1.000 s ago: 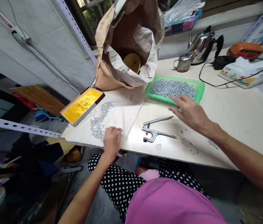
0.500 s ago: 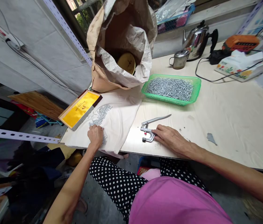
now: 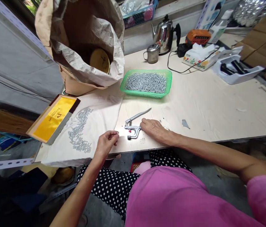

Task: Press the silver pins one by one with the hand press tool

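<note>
A metal hand press lies on a pale wooden table, near its front edge. The person's right hand rests on the lower handle, fingers curled over it; the upper handle points up and to the right. The left hand is raised just left of the tool, fingertips pinched together on a small metal piece too tiny to make out. To its left, a scatter of small metal pins lies on a white cloth that hangs over the table edge. A yellow box sits at the cloth's far left corner; its printed lettering is too small to read. Behind the tool stands a green tray full of the same pins, beside a large open paper sack. A steel kettle and a small lidded mug stand farther back. Half a second earlier the left hand lay flat on the pins; it has since lifted and moved toward the tool.
</note>
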A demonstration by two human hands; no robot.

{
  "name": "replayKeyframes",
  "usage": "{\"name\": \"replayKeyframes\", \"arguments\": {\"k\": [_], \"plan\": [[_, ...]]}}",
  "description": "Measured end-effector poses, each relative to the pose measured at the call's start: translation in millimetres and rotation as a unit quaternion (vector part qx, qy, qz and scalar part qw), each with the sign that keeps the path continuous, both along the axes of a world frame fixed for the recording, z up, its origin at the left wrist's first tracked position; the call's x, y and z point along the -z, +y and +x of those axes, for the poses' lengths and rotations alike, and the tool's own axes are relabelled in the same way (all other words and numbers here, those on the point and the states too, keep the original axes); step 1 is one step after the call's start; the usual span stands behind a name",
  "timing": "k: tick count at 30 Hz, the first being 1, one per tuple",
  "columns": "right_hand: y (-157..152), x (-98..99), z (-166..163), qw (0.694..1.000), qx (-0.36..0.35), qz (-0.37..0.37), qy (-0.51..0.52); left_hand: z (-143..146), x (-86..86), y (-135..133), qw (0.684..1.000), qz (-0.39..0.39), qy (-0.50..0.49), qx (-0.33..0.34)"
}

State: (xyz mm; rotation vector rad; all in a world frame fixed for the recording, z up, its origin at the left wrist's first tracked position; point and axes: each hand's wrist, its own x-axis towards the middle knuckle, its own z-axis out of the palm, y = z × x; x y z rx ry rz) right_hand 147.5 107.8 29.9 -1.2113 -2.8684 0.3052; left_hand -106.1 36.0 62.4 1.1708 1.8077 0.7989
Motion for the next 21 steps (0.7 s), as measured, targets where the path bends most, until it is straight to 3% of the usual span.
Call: {"name": "replayKeyframes", "arguments": {"k": [5,13,21], "plan": [[-4,2.3,4,0.998,-0.030,0.040,0.023,35,7.1,6,0.997,-0.004,-0.069,-0.020],[-8,3.4,10,0.994,-0.066,0.062,0.064,40,14.5,10,0.998,-0.047,-0.047,0.008],[-9,0.2,11,0.995,-0.075,0.055,0.041,44,16.6,13,0.988,-0.113,-0.106,-0.011]]}}
